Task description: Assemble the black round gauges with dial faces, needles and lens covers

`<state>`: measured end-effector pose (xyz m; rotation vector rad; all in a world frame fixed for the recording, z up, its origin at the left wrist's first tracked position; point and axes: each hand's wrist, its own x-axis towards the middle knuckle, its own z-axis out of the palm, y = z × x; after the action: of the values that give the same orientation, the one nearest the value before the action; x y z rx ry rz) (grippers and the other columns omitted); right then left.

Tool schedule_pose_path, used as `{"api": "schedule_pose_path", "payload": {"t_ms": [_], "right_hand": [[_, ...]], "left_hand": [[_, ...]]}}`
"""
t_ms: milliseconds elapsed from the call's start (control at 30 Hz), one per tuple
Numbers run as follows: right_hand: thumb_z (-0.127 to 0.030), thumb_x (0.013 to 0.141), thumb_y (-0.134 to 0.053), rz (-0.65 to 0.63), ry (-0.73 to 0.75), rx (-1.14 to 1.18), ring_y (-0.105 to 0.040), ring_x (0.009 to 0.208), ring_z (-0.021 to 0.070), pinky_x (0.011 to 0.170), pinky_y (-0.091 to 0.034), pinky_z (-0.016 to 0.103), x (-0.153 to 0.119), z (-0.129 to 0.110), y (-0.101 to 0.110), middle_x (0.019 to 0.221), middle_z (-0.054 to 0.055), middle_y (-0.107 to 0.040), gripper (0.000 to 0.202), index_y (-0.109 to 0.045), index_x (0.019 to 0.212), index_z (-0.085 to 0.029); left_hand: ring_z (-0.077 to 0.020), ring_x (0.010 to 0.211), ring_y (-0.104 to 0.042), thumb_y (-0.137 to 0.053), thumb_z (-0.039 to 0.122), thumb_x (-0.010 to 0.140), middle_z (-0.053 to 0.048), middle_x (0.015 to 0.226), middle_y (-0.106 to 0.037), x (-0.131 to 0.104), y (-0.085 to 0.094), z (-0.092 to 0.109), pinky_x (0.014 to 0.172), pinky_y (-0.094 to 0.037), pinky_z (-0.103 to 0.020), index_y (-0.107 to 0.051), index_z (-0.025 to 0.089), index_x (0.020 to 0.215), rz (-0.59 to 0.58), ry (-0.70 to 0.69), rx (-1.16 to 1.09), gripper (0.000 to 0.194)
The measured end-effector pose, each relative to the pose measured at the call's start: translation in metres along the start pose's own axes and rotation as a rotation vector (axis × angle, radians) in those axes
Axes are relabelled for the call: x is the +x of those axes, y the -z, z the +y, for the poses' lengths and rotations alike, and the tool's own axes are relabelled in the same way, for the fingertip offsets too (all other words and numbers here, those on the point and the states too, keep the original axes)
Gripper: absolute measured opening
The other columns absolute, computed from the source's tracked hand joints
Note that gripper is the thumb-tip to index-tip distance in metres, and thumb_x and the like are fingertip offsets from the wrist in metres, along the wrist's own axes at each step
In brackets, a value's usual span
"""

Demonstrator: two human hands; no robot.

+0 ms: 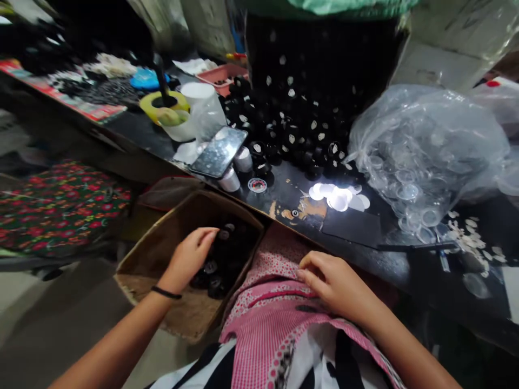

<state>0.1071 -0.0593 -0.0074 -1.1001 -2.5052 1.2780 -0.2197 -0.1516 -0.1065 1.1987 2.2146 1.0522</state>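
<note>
My left hand point(190, 256), with a black band at the wrist, hangs over an open cardboard box point(158, 227). Its fingers are pressed together, and anything between them is too small to make out. Dark round parts point(217, 283) lie inside the box. Over the pink patterned cloth point(267, 308) on my lap, my right hand point(324, 273) has its thumb and fingers curled close together near the table edge; whether something is pinched there cannot be seen. On the black table point(279, 197) are a round red-and-white label piece point(257, 185) and bright clear discs point(338, 197).
Many black round parts point(292, 129) are heaped behind. A phone point(221, 151) rests on small silver cylinders point(230, 179). A plastic bag of clear rings point(425, 156) stands right, beside scattered pale pieces point(472, 237). Yellow tape point(146, 105) and a pink tray point(223, 77) sit at the back.
</note>
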Motion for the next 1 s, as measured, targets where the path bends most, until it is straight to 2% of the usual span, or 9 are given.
{"api": "schedule_pose_path", "payload": {"t_ms": [67, 133, 200, 267, 333, 433, 567, 767, 1000], "right_hand": [[-0.026, 0.096, -0.057, 0.022, 0.017, 0.008, -0.062, 0.076, 0.0164, 0.070, -0.042, 0.027, 0.007, -0.008, 0.003, 0.084, 0.002, -0.070, 0.014, -0.066, 0.087, -0.020], [-0.028, 0.096, -0.055, 0.027, 0.003, 0.002, -0.063, 0.079, 0.0169, 0.072, -0.042, 0.027, 0.014, -0.013, 0.004, 0.086, 0.002, -0.070, 0.016, -0.066, 0.087, -0.020], [-0.029, 0.096, -0.054, 0.004, -0.017, -0.017, -0.063, 0.082, 0.0172, 0.074, -0.042, 0.026, 0.019, -0.014, 0.001, 0.088, 0.003, -0.071, 0.017, -0.066, 0.087, -0.020], [-0.027, 0.095, -0.055, -0.047, -0.030, -0.045, -0.064, 0.084, 0.0174, 0.075, -0.042, 0.026, 0.022, -0.009, -0.006, 0.090, 0.003, -0.072, 0.015, -0.066, 0.088, -0.020], [-0.026, 0.093, -0.057, -0.101, -0.045, -0.065, -0.065, 0.086, 0.0175, 0.077, -0.043, 0.026, 0.022, -0.002, -0.014, 0.092, 0.004, -0.072, 0.012, -0.067, 0.088, -0.020], [-0.025, 0.092, -0.058, -0.140, -0.095, -0.070, -0.065, 0.088, 0.0178, 0.080, -0.043, 0.025, 0.021, 0.009, -0.023, 0.094, 0.004, -0.073, 0.011, -0.067, 0.089, -0.020], [-0.025, 0.091, -0.057, -0.151, -0.132, -0.056, -0.066, 0.088, 0.0181, 0.080, -0.044, 0.025, 0.023, 0.018, -0.030, 0.095, 0.004, -0.074, 0.012, -0.069, 0.092, -0.020], [-0.026, 0.091, -0.059, -0.171, -0.121, -0.030, -0.066, 0.091, 0.0186, 0.081, -0.044, 0.024, 0.029, 0.021, -0.038, 0.096, 0.004, -0.074, 0.012, -0.070, 0.094, -0.020], [-0.025, 0.090, -0.061, -0.207, -0.122, -0.026, -0.067, 0.090, 0.0184, 0.079, -0.043, 0.023, 0.030, 0.025, -0.044, 0.096, 0.006, -0.075, 0.012, -0.070, 0.093, -0.019]], "left_hand": [[-0.0240, 0.096, -0.070, -0.046, 0.049, 0.099, -0.006, 0.106, -0.073, 0.022, 0.035, 0.017, 0.094, -0.053, -0.044, -0.066, 0.020, 0.105, 0.166, -0.042, -0.012, 0.036], [-0.0245, 0.099, -0.070, -0.042, 0.050, 0.100, -0.006, 0.110, -0.074, 0.055, 0.062, 0.044, 0.096, -0.052, -0.044, -0.066, 0.023, 0.110, 0.323, -0.104, -0.024, 0.037], [-0.0243, 0.104, -0.069, -0.045, 0.046, 0.102, -0.008, 0.114, -0.072, 0.100, 0.081, 0.073, 0.098, -0.051, -0.047, -0.066, 0.019, 0.115, 0.384, -0.163, -0.021, 0.036], [-0.0258, 0.108, -0.067, -0.058, 0.042, 0.098, -0.010, 0.119, -0.070, 0.150, 0.089, 0.096, 0.097, -0.052, -0.050, -0.065, 0.016, 0.118, 0.372, -0.171, 0.017, 0.034], [-0.0263, 0.108, -0.066, -0.065, 0.038, 0.094, -0.011, 0.124, -0.067, 0.195, 0.086, 0.110, 0.093, -0.055, -0.050, -0.064, 0.016, 0.122, 0.320, -0.135, 0.072, 0.035], [-0.0261, 0.107, -0.066, -0.066, 0.036, 0.094, -0.011, 0.125, -0.065, 0.236, 0.069, 0.114, 0.090, -0.056, -0.048, -0.063, 0.018, 0.124, 0.229, -0.103, 0.143, 0.035], [-0.0272, 0.107, -0.066, -0.065, 0.037, 0.095, -0.010, 0.126, -0.065, 0.249, 0.056, 0.110, 0.089, -0.057, -0.048, -0.062, 0.017, 0.124, 0.183, -0.112, 0.175, 0.036], [-0.0272, 0.104, -0.067, -0.065, 0.038, 0.095, -0.009, 0.122, -0.066, 0.252, 0.063, 0.108, 0.086, -0.058, -0.046, -0.064, 0.016, 0.122, 0.219, -0.127, 0.156, 0.035], [-0.0262, 0.107, -0.066, -0.063, 0.036, 0.096, -0.011, 0.128, -0.063, 0.229, 0.069, 0.099, 0.089, -0.057, -0.048, -0.060, 0.017, 0.128, 0.419, -0.201, 0.208, 0.037]]}}
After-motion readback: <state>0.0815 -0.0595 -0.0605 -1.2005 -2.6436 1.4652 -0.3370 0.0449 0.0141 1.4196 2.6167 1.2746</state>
